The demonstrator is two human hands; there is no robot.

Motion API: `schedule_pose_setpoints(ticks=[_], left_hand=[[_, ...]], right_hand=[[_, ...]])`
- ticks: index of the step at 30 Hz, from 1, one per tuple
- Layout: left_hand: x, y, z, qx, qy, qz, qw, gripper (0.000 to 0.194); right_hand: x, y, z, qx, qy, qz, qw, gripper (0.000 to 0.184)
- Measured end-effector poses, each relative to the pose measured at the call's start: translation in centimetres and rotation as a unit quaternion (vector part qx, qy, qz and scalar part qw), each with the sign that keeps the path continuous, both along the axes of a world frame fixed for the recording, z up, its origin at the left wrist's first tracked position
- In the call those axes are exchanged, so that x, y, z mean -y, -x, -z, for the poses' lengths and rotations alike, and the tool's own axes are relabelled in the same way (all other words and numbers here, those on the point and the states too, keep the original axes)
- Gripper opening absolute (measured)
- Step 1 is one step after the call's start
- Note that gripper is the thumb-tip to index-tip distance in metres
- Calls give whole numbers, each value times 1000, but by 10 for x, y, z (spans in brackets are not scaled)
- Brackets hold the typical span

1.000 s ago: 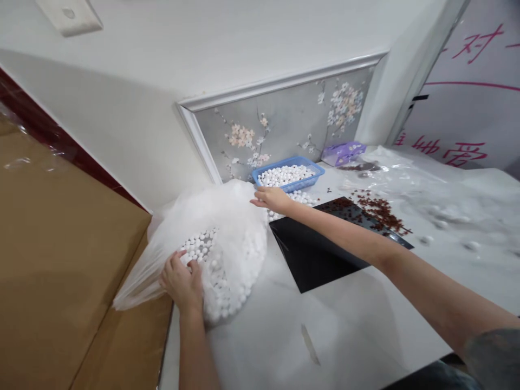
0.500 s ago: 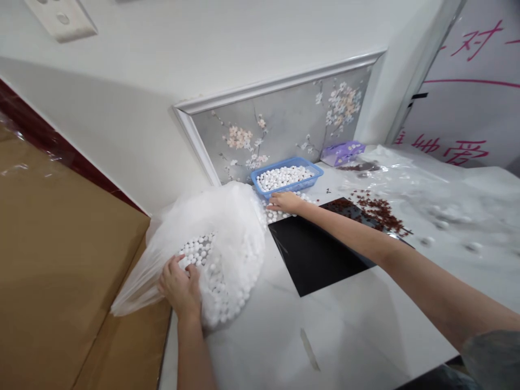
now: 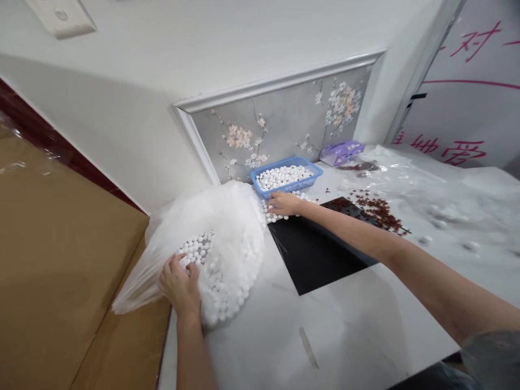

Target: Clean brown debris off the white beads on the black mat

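My left hand (image 3: 181, 283) is at the mouth of a translucent plastic bag (image 3: 239, 216) full of small white balls. Its fingers curl at the bag's edge, thumb a little apart from the index finger, beside the white balls (image 3: 196, 248) that show through the opening. My right hand (image 3: 284, 204) reaches across to a loose heap of the same balls (image 3: 276, 218) in front of a blue plastic basket (image 3: 314, 181). Its fingers lie together, bent down onto the heap; the fingertips are partly hidden, so what they pinch cannot be seen. More white balls (image 3: 283, 177) fill the basket.
Under my right forearm lies a black sheet (image 3: 317, 260) on the white marbled table (image 3: 260, 346). Small reddish-brown pieces (image 3: 379, 211) are scattered beyond it. Clear plastic film (image 3: 459, 184) covers the right side. A purple packet (image 3: 342, 153) rests by the wall; cardboard (image 3: 60, 260) stands left.
Both hands stay almost where they were. My right hand has shifted very slightly over the heap, and the view has moved a tiny bit.
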State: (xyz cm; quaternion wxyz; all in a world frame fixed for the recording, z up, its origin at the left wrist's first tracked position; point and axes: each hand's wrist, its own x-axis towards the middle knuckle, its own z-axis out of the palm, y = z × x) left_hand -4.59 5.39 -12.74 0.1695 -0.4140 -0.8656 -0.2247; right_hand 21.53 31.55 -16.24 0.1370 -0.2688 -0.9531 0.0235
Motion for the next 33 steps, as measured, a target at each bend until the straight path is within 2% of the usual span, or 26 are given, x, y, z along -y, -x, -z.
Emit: schedule_pose_setpoints(ticks=[4,8,12,18,21,24,26,28,31,33], left_hand=[[0,0,1,11,6,5,1000,36],[0,-1,0,11,5,12,1000,34],[0,-2,-1,10,4,12,1000,33],[-2,-6,-6,-2,9,9,1000,34],[-3,-12,-14,-24,-10,-32,999,38],[-4,-17,-23,-35,-74,-94,992,43],[-5,-20,-27,-41,-125,-101,986,44],[-6,-25,-30,-53,-160,-79,982,44],[-9,-40,-33,-81,-178,-38,980,43],[-14,-58,-42,-93,-182,-12,979,38]], right_hand=[[2,-2,-1,-5,4,-20,1000,31],[9,-22,-6,-33,-1,-18,999,36],[16,-63,-9,-72,-15,15,997,36],[27,-139,1,-114,-29,109,987,30],[37,-168,6,-145,-53,160,975,29],[45,-186,9,-189,-75,190,960,25],[48,-190,10,-215,-65,189,956,23],[50,-189,12,-225,-50,168,959,22],[57,-183,16,-200,-35,111,973,18],[64,-179,18,-177,-24,65,982,16]])
